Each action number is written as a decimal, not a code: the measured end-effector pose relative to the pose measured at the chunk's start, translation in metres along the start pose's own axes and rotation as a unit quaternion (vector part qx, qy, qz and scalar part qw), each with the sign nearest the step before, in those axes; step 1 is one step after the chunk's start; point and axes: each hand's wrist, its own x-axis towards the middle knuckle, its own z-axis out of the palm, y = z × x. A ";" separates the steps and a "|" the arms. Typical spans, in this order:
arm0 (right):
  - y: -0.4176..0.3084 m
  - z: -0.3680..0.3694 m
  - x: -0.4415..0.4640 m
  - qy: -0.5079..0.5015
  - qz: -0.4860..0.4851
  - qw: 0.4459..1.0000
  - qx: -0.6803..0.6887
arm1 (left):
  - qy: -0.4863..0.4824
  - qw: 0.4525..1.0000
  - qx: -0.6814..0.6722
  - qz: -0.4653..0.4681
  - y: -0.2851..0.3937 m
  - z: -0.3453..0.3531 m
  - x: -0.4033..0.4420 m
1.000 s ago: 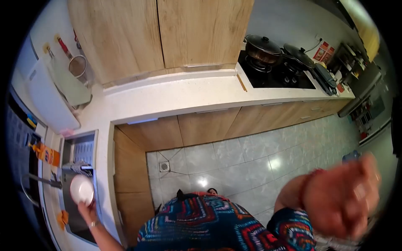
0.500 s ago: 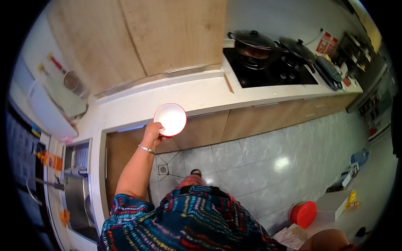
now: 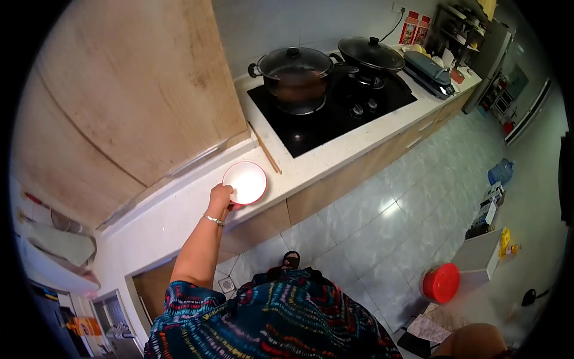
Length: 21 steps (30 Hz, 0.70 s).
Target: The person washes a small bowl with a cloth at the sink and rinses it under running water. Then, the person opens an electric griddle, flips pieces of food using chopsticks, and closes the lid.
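A white bowl with a red rim [image 3: 245, 182] is in my left hand [image 3: 221, 200], the thumb over its edge and the fingers beneath. Its inside glares bright, so I cannot tell whether it holds anything. The bowl is held over the front edge of the pale counter [image 3: 173, 215]. Just beyond it, a pair of chopsticks [image 3: 266, 149] lies on the counter beside the stove. Of my right arm only a bare part shows at the bottom right; the hand itself is out of view.
A lidded pot [image 3: 296, 81] and a lidded pan [image 3: 372, 54] stand on the black stove [image 3: 299, 137]. A grey appliance [image 3: 427, 72] sits further right. On the tiled floor are a red tub [image 3: 441, 283] and a water jug [image 3: 501, 172]. The sink [image 3: 113, 317] is at lower left.
The view has turned right and come closer to the stove. My left hand has carried the bowl along the counter toward the chopsticks, keeping the same grip.
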 end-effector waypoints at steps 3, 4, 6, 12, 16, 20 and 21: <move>0.029 0.030 0.013 -0.025 0.061 0.998 0.001 | -0.002 1.000 0.018 -0.004 0.010 0.005 0.035; 0.036 0.039 0.018 -0.033 0.078 0.996 0.003 | -0.003 1.000 0.018 -0.011 0.011 0.006 0.045; 0.048 0.055 0.019 -0.053 0.109 0.993 0.009 | 0.007 1.000 0.010 -0.013 0.013 0.006 0.054; 0.076 0.092 0.026 -0.103 0.167 0.980 0.028 | 0.011 0.999 0.050 -0.001 0.011 0.002 0.082; 0.089 0.089 0.026 -0.110 0.190 0.975 0.038 | 0.011 0.999 0.035 0.013 0.011 0.004 0.081; 0.104 0.071 0.024 -0.103 0.205 0.973 0.027 | 0.027 0.997 0.067 0.020 0.007 0.012 0.073; 0.109 0.063 0.023 -0.097 0.208 0.973 0.024 | 0.029 0.997 0.068 0.023 0.008 0.014 0.072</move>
